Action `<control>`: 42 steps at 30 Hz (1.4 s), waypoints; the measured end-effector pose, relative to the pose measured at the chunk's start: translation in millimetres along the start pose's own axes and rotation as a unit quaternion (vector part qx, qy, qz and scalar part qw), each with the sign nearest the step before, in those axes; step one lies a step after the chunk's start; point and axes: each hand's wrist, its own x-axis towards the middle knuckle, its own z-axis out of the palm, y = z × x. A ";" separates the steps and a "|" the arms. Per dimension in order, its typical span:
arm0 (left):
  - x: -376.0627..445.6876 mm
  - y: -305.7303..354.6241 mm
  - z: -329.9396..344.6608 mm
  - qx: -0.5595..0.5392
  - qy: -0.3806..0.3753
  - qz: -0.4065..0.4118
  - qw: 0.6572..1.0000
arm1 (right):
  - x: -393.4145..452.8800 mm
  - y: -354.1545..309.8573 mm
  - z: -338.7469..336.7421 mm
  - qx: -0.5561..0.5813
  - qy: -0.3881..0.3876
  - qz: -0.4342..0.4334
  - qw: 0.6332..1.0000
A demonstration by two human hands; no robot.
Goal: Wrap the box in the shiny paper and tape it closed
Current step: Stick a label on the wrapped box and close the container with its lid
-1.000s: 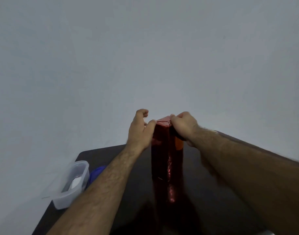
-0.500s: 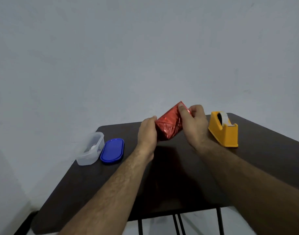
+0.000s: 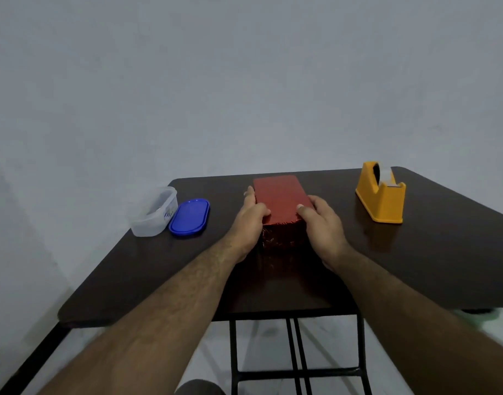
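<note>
The box wrapped in shiny red paper (image 3: 278, 201) lies flat in the middle of the dark table (image 3: 444, 252), its long side running away from me. My left hand (image 3: 248, 220) holds its left side, thumb on the top face. My right hand (image 3: 321, 226) holds its right side, thumb on the top near corner. The near end face shows crinkled shiny paper. A yellow tape dispenser (image 3: 381, 195) with a roll of clear tape stands to the right, well apart from the box.
A clear plastic tub (image 3: 153, 212) and its blue oval lid (image 3: 189, 216) sit at the table's back left. The table's near edge is close below my forearms, with black metal legs (image 3: 295, 354) under it. A plain grey wall rises behind.
The box stood upright a second ago, was tilted in the air between my hands, and now lies flat on the table. My view has dropped toward the table.
</note>
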 end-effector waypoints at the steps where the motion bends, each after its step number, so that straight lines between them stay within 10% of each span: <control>1: -3.1 2.8 0.7 0.001 0.002 -0.001 1.000 | -0.4 0.8 0.2 0.006 0.002 0.006 1.000; 20: -8.8 -0.8 3.5 -0.035 0.026 -0.002 0.999 | -9.4 -9.1 -10.1 0.101 0.126 0.097 0.982; 25: -20.3 -0.7 3.8 -0.021 0.038 0.015 0.999 | -25.7 -22.2 -14.2 0.027 0.185 0.004 0.982; 35: -35.3 2.3 -61.5 0.061 0.165 0.124 0.977 | -21.7 -86.6 33.1 -0.374 0.022 -0.262 0.889; 42: -39.8 -39.4 -181.0 0.339 0.368 0.092 0.861 | -10.2 -114.9 146.1 -0.461 -0.127 -0.232 0.847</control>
